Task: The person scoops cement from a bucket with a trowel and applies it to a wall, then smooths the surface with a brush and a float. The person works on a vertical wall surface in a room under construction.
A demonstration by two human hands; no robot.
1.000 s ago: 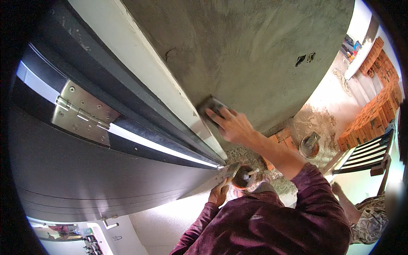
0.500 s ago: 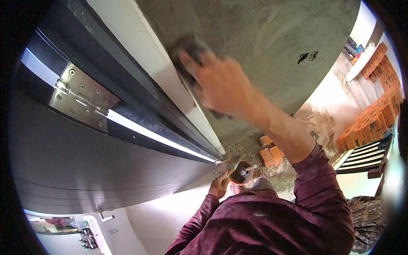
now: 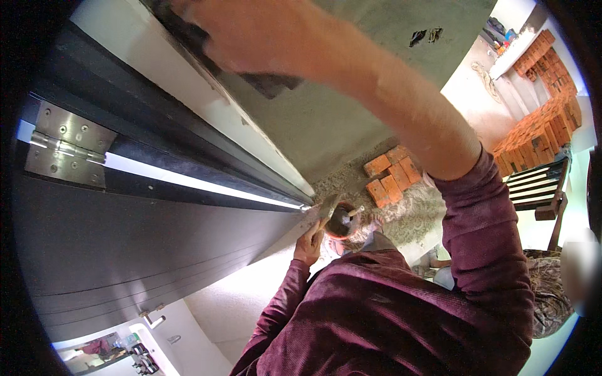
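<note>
My right arm reaches up and across to the grey plastered wall [image 3: 351,37]. My right hand [image 3: 251,37] is closed on a dark, flat plastering trowel [image 3: 274,84], pressed to the plaster beside the white strip [image 3: 229,103] of the door frame. The hand covers much of the trowel, and the picture's upper edge cuts off part of the hand. Low at my side, my left hand [image 3: 308,246] grips a flat, thin-edged tool [image 3: 326,210] whose exact kind is unclear. Just beside it stands an orange-rimmed bucket [image 3: 340,233] with a pale handle [image 3: 356,212] sticking out.
A dark door [image 3: 157,244] with a steel hinge [image 3: 69,147] stands at my left. Loose orange bricks [image 3: 392,175] lie on the mortar-spattered floor by the wall. Farther right are a large brick stack [image 3: 539,135], a slatted wooden piece [image 3: 533,188] and a person's camouflage-patterned clothing [image 3: 549,291].
My right hand has swept the trowel up and to the left along the wall's edge. The view has shifted a little; my left hand still holds its tool beside the bucket.
</note>
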